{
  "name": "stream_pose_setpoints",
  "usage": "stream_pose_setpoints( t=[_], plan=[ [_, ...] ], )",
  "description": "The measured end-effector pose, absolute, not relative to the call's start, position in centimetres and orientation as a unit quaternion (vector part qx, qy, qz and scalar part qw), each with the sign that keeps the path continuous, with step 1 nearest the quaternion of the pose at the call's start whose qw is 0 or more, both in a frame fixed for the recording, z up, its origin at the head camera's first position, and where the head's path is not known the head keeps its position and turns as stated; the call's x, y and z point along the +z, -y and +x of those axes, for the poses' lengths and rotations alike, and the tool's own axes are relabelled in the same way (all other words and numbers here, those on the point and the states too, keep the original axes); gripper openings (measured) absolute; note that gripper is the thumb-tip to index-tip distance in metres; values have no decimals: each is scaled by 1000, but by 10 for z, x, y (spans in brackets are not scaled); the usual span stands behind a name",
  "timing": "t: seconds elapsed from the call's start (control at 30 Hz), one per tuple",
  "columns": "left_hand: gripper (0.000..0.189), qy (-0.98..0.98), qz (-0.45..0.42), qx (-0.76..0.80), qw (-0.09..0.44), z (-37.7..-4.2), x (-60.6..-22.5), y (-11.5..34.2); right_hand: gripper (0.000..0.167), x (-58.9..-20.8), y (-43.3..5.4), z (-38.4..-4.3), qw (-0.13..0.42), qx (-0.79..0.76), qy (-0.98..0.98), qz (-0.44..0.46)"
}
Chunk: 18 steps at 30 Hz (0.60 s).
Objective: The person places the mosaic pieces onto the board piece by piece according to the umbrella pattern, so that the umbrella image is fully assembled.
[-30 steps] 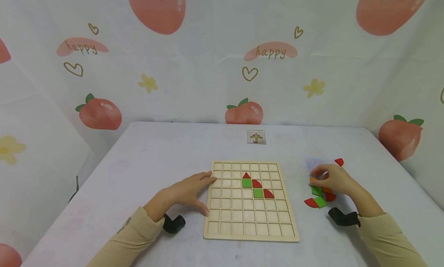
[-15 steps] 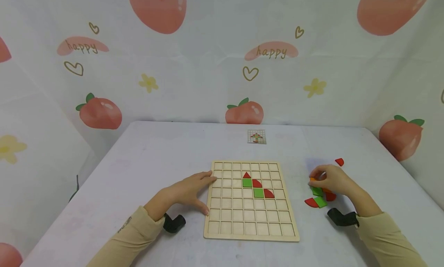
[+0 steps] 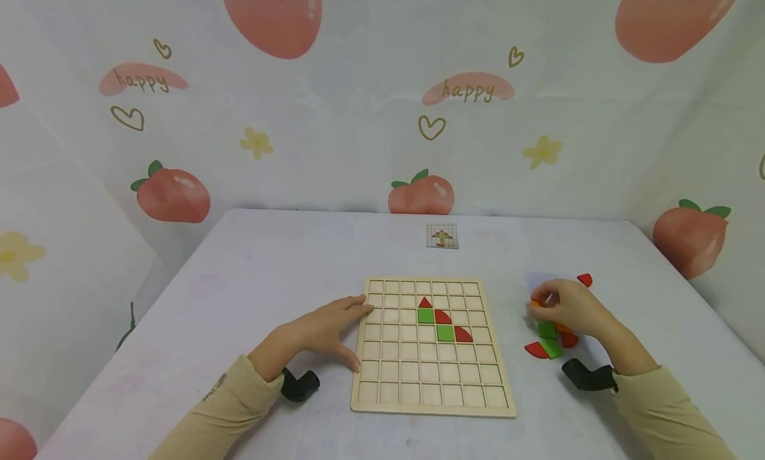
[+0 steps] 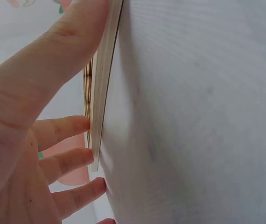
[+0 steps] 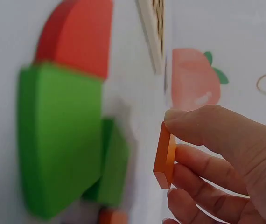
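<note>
The wooden grid board (image 3: 402, 372) lies flat on the table, holding a red triangle (image 3: 425, 303), two green squares and two red quarter-circles. My left hand (image 3: 325, 328) rests at its left side, fingers spread and fairly straight; thumb and fingertips touch the edge (image 4: 100, 93). Over the loose pieces at the right, my right hand (image 3: 575, 307) pinches an orange square block (image 5: 164, 156) between thumb and fingers. In the right wrist view this block is tilted on edge, apart from the green blocks (image 5: 65, 140) and the red quarter-circle (image 5: 79, 37).
A small pattern card (image 3: 441, 235) lies behind the board. One red piece (image 3: 585, 280) lies beyond the right hand. Beside that hand are a red quarter-circle (image 3: 537, 350) and a green square (image 3: 552, 348). A printed cloth (image 3: 335, 115) hangs behind the table.
My right hand has drawn the orange block slightly up and left from the loose pieces, exposing more of the green one beneath. The left hand and board have not moved.
</note>
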<state>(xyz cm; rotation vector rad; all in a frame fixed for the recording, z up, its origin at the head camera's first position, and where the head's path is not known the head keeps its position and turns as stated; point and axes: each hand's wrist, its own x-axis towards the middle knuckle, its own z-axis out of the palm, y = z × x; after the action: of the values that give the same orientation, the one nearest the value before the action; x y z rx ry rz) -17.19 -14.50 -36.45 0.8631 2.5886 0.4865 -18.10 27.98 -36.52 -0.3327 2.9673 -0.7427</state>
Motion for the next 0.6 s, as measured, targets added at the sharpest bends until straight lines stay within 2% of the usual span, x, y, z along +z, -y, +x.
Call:
stream_pose_setpoints(
  t=[0.17, 0.6],
  plan=[
    [99, -918, 306, 175, 182, -173, -366, 145, 21, -358, -266, -178, 5, -239, -961, -139],
    [99, -919, 300, 173, 187, -172, -365, 145, 16, -350, -224, -172, 14, -229, -955, -189]
  ],
)
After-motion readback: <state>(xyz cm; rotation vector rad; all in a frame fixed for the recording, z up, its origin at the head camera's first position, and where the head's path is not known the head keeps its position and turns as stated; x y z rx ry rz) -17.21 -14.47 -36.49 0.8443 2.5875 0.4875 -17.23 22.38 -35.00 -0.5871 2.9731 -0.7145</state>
